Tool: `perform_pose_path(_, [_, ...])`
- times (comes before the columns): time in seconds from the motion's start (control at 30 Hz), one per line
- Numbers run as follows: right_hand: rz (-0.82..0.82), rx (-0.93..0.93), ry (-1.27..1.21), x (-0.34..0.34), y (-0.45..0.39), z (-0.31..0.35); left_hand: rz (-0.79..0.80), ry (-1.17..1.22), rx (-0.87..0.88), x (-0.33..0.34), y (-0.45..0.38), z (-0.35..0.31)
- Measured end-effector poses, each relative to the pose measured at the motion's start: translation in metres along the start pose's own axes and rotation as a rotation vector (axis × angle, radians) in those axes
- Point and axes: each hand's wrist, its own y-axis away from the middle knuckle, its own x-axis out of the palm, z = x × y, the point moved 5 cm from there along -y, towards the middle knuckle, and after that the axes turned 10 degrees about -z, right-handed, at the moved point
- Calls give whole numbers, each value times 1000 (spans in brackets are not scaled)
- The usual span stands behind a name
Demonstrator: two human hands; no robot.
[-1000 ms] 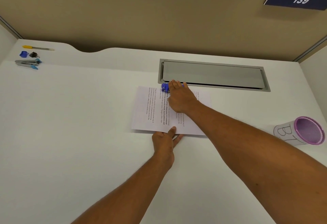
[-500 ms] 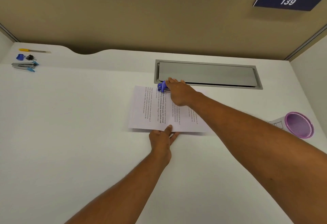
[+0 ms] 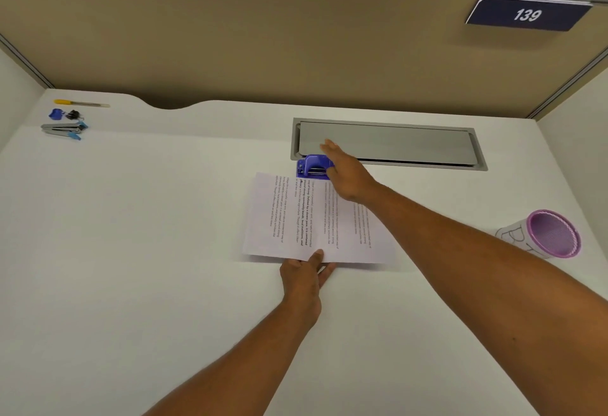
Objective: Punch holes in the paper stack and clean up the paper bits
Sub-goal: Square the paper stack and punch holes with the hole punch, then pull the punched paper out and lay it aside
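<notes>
Your right hand [image 3: 347, 174] hovers flat, fingers spread, over the blue hole punch [image 3: 312, 167] at the paper stack's [image 3: 309, 218] far edge on the table [image 3: 131, 251], while your left hand [image 3: 304, 276] pinches its near edge.

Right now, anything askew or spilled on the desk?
The purple mesh cup lies tipped on its side at the right edge. No paper bits visible. The paper stack lies flat at the hole punch.

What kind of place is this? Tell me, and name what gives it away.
Most likely an office cubicle or study carrel: a white desk closed in by a tan partition, a numbered sign reading 139, and a metal cable hatch set into the desktop.
</notes>
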Motion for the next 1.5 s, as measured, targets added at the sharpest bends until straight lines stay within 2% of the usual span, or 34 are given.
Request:
perform_pose_path(0.13, [-278,186,-123,-20,38,-22,13,-3,4,-24,11,4])
perform_pose_path(0.27, [-388,400,-180,-30,107,-65,19,-5,21,-46,22,4])
perform_pose_path(0.37, [-364,606,-330,-27,159,-89,22,-16,30,-60,31,3])
perform_pose_path(0.5, [-217,786,-785,-8,202,-90,45,-20,49,-76,44,2])
perform_pose_path(0.57, [-74,721,-912,0,214,-80,56,-28,60,-84,51,1])
perform_pose_path(0.63, [2,664,-995,7,222,-70,71,-32,69,-92,56,1])
perform_pose_path(0.73, [-37,630,-1035,11,229,-61,107,-43,69,-102,63,1])
perform_pose_path(0.93, [-104,588,-964,13,244,-56,229,-77,94,-131,67,-8])
perform_pose_path(1.1, [-152,553,-955,4,261,-61,163,-84,137,-168,42,-62])
perform_pose_path(1.33, [-230,468,-860,-18,272,-56,388,-645,367,-156,40,-137])
perform_pose_path(1.5, [-342,399,-847,-36,271,-47,355,-830,612,-132,46,-155])
